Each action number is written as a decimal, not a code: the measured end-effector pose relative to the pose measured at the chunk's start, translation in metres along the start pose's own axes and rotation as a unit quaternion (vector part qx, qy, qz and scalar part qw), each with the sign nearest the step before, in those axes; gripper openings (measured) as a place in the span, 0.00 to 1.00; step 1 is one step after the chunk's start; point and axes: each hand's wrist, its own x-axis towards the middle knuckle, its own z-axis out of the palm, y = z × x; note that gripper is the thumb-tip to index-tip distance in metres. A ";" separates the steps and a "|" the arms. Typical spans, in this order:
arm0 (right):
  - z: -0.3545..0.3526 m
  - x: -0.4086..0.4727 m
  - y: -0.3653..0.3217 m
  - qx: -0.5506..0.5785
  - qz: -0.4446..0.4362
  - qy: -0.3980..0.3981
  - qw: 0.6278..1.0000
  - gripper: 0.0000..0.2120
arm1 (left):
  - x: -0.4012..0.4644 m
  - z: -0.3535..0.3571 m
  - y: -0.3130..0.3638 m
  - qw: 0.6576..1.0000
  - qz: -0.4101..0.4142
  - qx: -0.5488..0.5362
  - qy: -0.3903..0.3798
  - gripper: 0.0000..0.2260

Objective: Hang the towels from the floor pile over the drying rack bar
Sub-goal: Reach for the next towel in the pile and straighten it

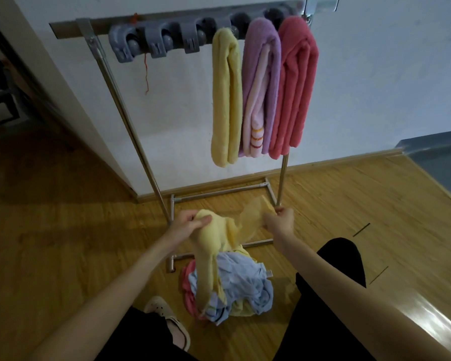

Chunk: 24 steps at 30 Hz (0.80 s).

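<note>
our left hand (193,222) and right hand (280,219) each pinch the limp yellow terry towel (219,238), whose trailing end could snag the near floor pile (240,287).

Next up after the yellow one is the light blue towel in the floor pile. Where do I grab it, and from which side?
Take the light blue towel at its right edge, where a small tag sticks out over bare floor, coming from the right and above. That edge looks exposed, while the yellow towel held by the left hand and right hand drapes over its left side.
</note>
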 end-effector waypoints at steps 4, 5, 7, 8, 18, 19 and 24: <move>-0.009 0.005 0.033 -0.159 0.057 -0.132 0.977 0.22 | -0.013 -0.018 0.057 0.993 0.087 0.043 -0.072 0.06; -0.011 0.004 0.037 -0.225 0.051 -0.163 0.959 0.22 | -0.016 -0.022 0.068 0.986 0.100 0.084 -0.108 0.07; -0.013 0.002 0.041 -0.397 -0.040 -0.196 0.896 0.23 | -0.023 -0.026 0.085 0.966 0.117 0.145 -0.180 0.11; -0.013 -0.001 0.038 -0.436 -0.108 -0.200 0.871 0.25 | -0.027 -0.026 0.092 0.958 0.117 0.156 -0.211 0.13; -0.002 -0.051 -0.043 -0.125 -0.209 -0.532 0.811 0.19 | -0.025 -0.016 0.104 0.937 0.131 0.171 -0.275 0.08; -0.001 -0.051 -0.045 -0.130 -0.203 -0.536 0.809 0.18 | -0.025 -0.018 0.104 0.939 0.124 0.168 -0.274 0.09; -0.007 -0.052 -0.057 -0.176 -0.219 -0.537 0.795 0.11 | -0.026 -0.028 0.099 0.941 0.119 0.192 -0.253 0.19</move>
